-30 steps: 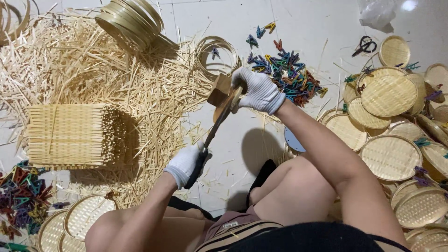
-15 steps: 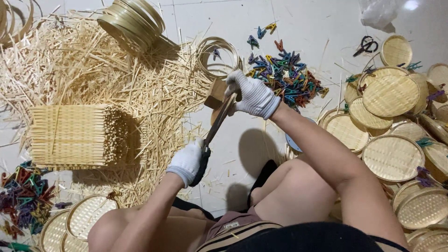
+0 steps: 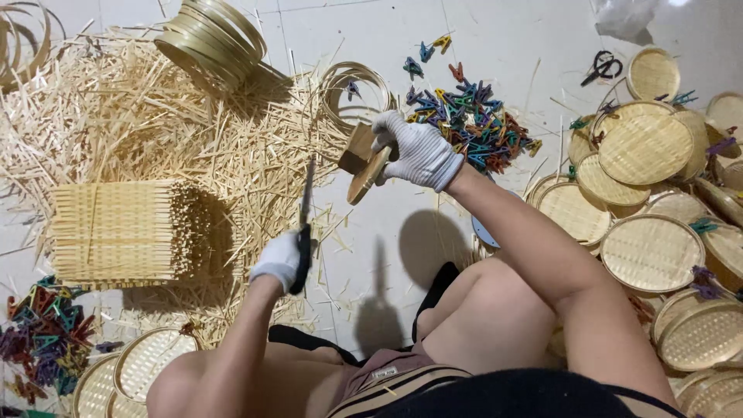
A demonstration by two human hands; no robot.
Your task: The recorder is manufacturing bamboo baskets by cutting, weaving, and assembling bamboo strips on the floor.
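Seated on the floor (image 3: 402, 232), person w/ both hands in white gloves. Right hand (image 3: 418, 151) has its fingers closed round a small round woven bamboo tray (image 3: 368, 174), held edge-on and tilted, up off the floor in front of the knees; a brownish block-like piece sits just behind the tray in the same grip, can't tell what it is. Left hand (image 3: 282, 259) has fingers wrapped round the dark handle of a long blade (image 3: 306, 205), poss. scissors or a knife, pointing up and away; tip is near the tray but apart from it, not touching. Judgement: the step in hand looks like trimming stray strip ends off the tray rim, blade between cuts. Next move would call for bringing the blade edge back to the rim, turning the tray w/ the right hand to a fresh untrimmed bit, keeping gloved fingertips clear. Around: heap of bamboo offcuts (image 3: 155, 131) and a square woven mat (image 3: 116, 232) at left, bamboo hoops (image 3: 213, 42) top, coloured clips (image 3: 472, 124) past the right hand, finished trays (image 3: 650, 193) stacked at right.
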